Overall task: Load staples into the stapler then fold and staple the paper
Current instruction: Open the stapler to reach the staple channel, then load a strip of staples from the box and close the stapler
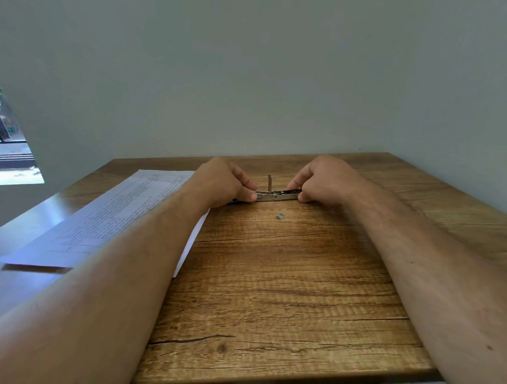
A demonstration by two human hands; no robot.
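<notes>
The paper (110, 215) carries a printed table of fine rows, but the print is too small and blurred to read; no brand shows on anything. The stapler (276, 195) is a slim silver metal one, lying opened out flat along the far middle of the wooden desk (271, 293), with a thin metal part standing upright from its middle joint. The left hand (222, 182) pinches the stapler's left end between thumb and fingers (248, 196), and the right hand (324, 180) pinches its right end the same way; both hands are curled closed on it. A small grey block of staples (280, 216) lies loose on the desk just in front of the stapler, apart from it. The paper lies flat at the left of the desk, its near corner reaching past the desk's left edge, and the left forearm crosses over its right side, hiding part of it. A plain pale wall (250, 76) rises behind the desk, and a window (7, 143) shows at the far left.
</notes>
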